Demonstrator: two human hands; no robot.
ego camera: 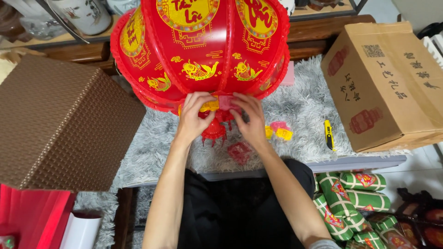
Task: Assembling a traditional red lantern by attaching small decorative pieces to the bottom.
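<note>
Both forearms reach forward. Left hand (196, 115) and right hand (249, 121) each close their grip on the bottom rim of the one red lantern (200, 50), standing mid-surface on a grey shaggy rug (304, 124). One brown textured box (60, 124) left, one cardboard carton (387, 83) right. One yellow utility knife (328, 134) beside carton.
</note>
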